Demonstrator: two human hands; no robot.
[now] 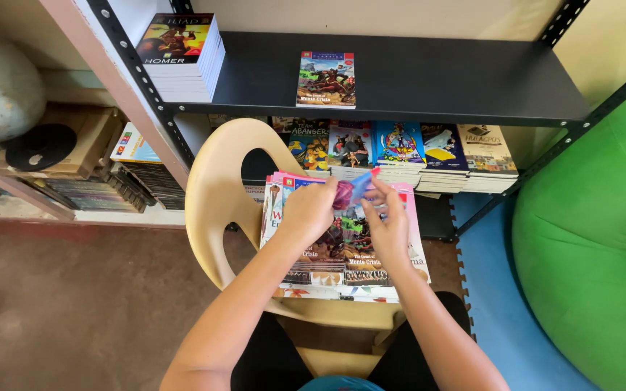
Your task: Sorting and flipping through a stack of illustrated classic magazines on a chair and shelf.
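Observation:
Both of my hands are raised over a beige plastic chair (pixel 215 192) that carries stacks of paperback books (pixel 342 264). My left hand (pixel 309 210) and my right hand (pixel 387 226) together hold a small crumpled blue and purple piece (pixel 353 190), maybe a cloth or wrapper; what it is I cannot tell. The left hand pinches its purple part, the right hand's fingers grip its blue part. The books under my hands have colourful illustrated covers.
A black metal shelf (pixel 458 80) stands ahead with one book lying flat (pixel 326 79) and a stack of books (pixel 182 54) at its left. Rows of books (pixel 400 148) fill the lower level. A green beanbag (pixel 588 239) sits right, on blue foam mats (pixel 494 289).

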